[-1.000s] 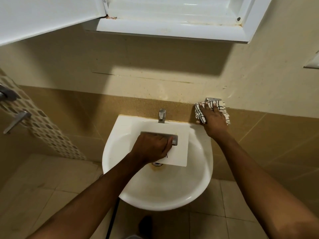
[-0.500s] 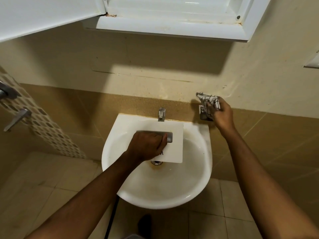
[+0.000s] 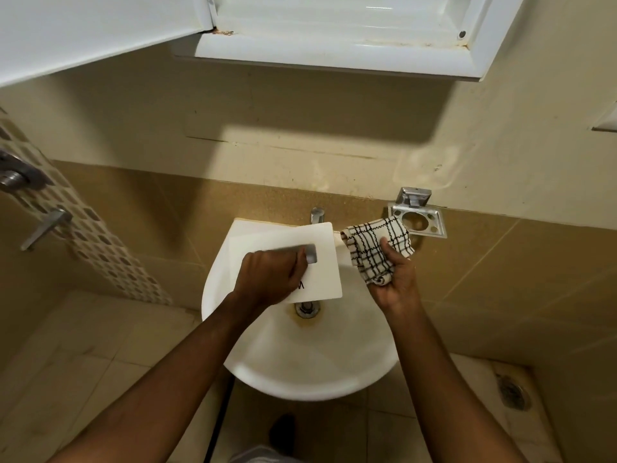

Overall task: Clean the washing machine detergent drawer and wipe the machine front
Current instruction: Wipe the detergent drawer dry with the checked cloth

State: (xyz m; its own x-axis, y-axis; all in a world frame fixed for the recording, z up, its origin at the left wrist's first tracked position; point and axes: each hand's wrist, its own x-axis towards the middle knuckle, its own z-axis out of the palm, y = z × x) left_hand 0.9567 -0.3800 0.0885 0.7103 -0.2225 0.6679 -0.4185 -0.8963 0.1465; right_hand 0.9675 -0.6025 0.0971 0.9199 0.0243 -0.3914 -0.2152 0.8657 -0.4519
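Over the white washbasin my left hand grips the grey handle of the white detergent drawer, whose flat front panel faces up. My right hand holds a bunched white cloth with black checks just right of the drawer, above the basin's right rim. Cloth and drawer are close together; I cannot tell whether they touch. The washing machine is out of view.
A chrome tap stands at the basin's back edge, with the drain below the drawer. A chrome holder is fixed to the wall at the right. An open white cabinet hangs overhead. A floor drain lies lower right.
My right hand lifted the checked cloth off the chrome wall holder and brought it down and left beside the drawer. My left hand kept its grip on the drawer handle.
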